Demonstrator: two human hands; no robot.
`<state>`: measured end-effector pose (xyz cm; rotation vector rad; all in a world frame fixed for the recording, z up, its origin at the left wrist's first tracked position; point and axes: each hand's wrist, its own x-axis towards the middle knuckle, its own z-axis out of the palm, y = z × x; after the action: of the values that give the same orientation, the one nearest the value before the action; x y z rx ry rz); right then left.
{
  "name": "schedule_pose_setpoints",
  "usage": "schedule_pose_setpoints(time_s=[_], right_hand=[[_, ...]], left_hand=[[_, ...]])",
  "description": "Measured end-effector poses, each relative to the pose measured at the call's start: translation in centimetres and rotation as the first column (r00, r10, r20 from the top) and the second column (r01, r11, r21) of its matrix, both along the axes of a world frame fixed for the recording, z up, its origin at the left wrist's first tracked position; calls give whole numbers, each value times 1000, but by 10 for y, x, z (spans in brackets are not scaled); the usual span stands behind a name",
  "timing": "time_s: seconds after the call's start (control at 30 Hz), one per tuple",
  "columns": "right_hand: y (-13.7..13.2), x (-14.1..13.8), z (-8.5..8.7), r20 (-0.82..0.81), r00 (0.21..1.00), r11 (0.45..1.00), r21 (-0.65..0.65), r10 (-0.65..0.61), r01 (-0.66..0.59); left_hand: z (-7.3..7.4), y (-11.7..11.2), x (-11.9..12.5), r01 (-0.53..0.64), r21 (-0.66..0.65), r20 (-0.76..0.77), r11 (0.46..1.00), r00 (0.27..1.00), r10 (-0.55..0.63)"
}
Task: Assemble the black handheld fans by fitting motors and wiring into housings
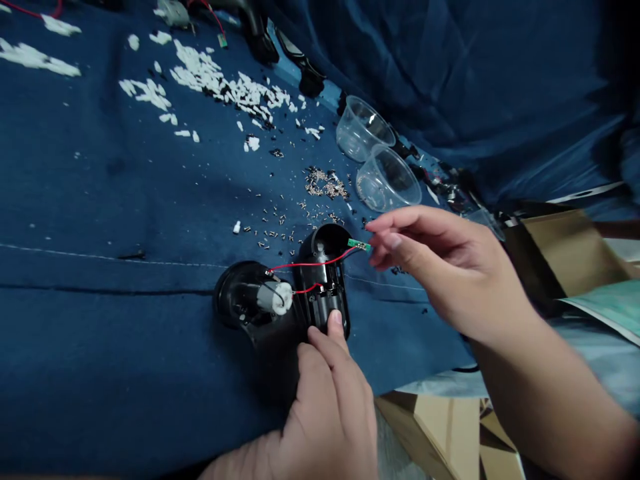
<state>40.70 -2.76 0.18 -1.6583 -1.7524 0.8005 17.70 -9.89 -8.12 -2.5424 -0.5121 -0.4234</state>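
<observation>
A black plastic housing [324, 280] lies open on the blue cloth [100, 220], with a small silver motor [275, 297] in its round left half. My left hand [330, 400] grips the housing's near end, thumb on its edge. Thin red wires [313, 264] run from the motor and housing to a tiny green circuit board [359, 245]. My right hand [435, 267] pinches that board between thumb and fingertips, just right of the housing and slightly above the cloth.
Two clear plastic cups [380, 160] stand behind the housing. Several small screws [325, 183] and white plastic bits [220, 80] are scattered on the cloth. Black parts [260, 37] lie at the far edge. Cardboard boxes [565, 253] sit right and below.
</observation>
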Motion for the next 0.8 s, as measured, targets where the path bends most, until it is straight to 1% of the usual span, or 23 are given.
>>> schedule_pose_setpoints(time_s=[0.1, 0.23, 0.3, 0.37, 0.43, 0.5, 0.53, 0.57, 0.6, 0.67, 0.73, 0.8], right_hand=[[6, 2, -1, 85, 992, 995, 16, 96, -98], [5, 7, -2, 84, 974, 976, 28, 212, -215], [4, 10, -2, 122, 948, 950, 66, 295, -304], [6, 12, -3, 217, 909, 910, 137, 357, -390], [9, 14, -5, 307, 870, 867, 202, 385, -455], [11, 15, -6, 330, 856, 849, 221, 398, -480], [12, 15, -7, 309, 862, 854, 211, 403, -475], [11, 15, -7, 259, 879, 873, 183, 400, -452], [11, 15, -8, 177, 904, 900, 132, 390, -415], [9, 15, -9, -40, 945, 945, -32, 324, -325], [6, 13, -10, -226, 950, 943, -202, 217, -263], [5, 11, -10, -313, 938, 930, -277, 151, -242]], left_hand=[[1, 0, -1, -5, 14, -8, 1000, 1000, 6], [-4, -1, 2, -17, 26, 25, 1000, 1000, 16], [-7, -2, 4, -15, 28, 31, 1000, 999, 14], [-8, -4, 5, -18, 26, 31, 1000, 999, 17], [-8, -5, 6, -29, 22, 34, 999, 999, 28], [-7, -6, 6, -43, 16, 31, 999, 999, 43], [-7, -6, 6, -47, 12, 27, 999, 999, 47], [-6, -6, 5, -49, 9, 22, 999, 999, 49], [-6, -7, 5, -49, 9, 16, 999, 999, 49], [-6, -6, 5, -44, 16, 5, 999, 999, 44], [-6, -6, 4, -43, 22, 0, 999, 999, 43], [-7, -7, 5, -50, 18, 10, 999, 999, 50]])
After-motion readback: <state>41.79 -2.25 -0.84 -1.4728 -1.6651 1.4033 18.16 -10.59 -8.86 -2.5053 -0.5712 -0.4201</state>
